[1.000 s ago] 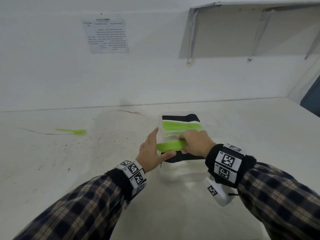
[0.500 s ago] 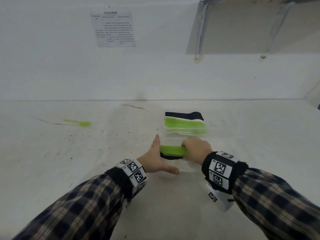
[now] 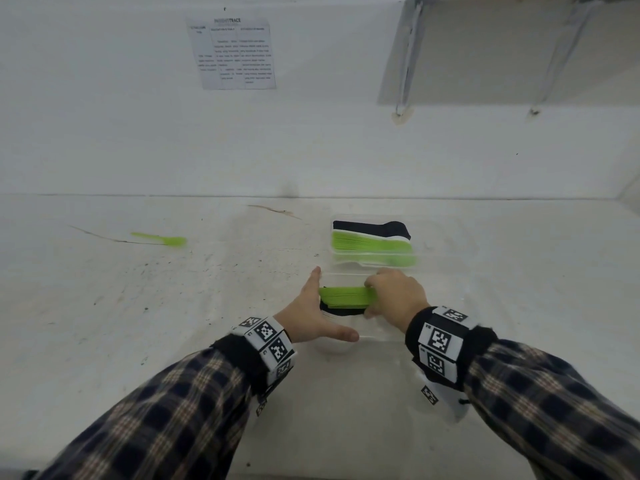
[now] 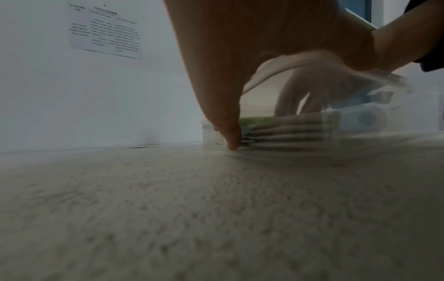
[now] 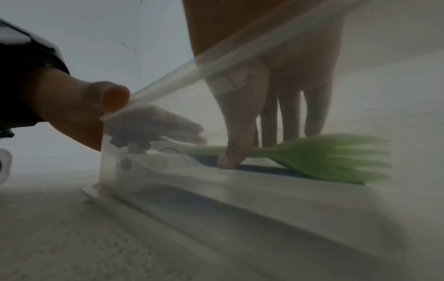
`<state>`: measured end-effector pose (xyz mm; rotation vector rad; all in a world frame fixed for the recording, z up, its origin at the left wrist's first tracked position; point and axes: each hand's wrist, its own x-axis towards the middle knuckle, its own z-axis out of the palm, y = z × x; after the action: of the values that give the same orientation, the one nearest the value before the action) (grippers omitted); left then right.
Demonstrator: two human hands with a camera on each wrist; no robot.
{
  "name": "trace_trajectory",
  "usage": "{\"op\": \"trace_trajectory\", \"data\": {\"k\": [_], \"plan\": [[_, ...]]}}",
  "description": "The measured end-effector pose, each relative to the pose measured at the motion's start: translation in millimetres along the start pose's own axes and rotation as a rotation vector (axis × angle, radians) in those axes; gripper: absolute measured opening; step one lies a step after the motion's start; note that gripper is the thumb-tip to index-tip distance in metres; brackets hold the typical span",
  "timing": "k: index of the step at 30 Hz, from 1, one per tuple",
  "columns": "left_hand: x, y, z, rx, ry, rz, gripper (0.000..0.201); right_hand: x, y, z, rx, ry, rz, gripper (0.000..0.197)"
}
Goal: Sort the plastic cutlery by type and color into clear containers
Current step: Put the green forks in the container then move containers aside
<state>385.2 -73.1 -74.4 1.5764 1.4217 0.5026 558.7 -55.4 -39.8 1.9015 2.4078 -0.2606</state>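
A stack of green forks (image 3: 346, 295) lies on black cutlery inside the near clear container (image 3: 377, 336). My right hand (image 3: 375, 299) grips the stack's right part from above, thumb in front and fingers behind. In the right wrist view the thumb (image 5: 236, 152) pinches the green forks (image 5: 319, 157) at the neck, seen through the container wall (image 5: 240, 192). My left hand (image 3: 317, 304) is open, fingers straight against the container's left end, thumb along its front. In the left wrist view a fingertip (image 4: 231, 141) touches the container (image 4: 348, 133) near the table.
A second clear container (image 3: 443, 244) just behind holds black, green and white cutlery in rows. One loose green piece of cutlery (image 3: 162, 239) lies far left on the white table. A wall with a paper sheet (image 3: 232, 53) stands behind.
The green fork stack has gone down into the near container. My left hand left the stack's end and now lies flat against the container's left side.
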Motion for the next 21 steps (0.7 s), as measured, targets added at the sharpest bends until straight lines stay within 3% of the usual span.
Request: {"op": "trace_trajectory", "data": {"k": [21], "plan": [[-0.2, -3.1, -0.6, 0.017, -0.005, 0.001, 0.139, -2.2, -7.2, 0.0, -0.025, 0.009, -0.032, 0.052]]}}
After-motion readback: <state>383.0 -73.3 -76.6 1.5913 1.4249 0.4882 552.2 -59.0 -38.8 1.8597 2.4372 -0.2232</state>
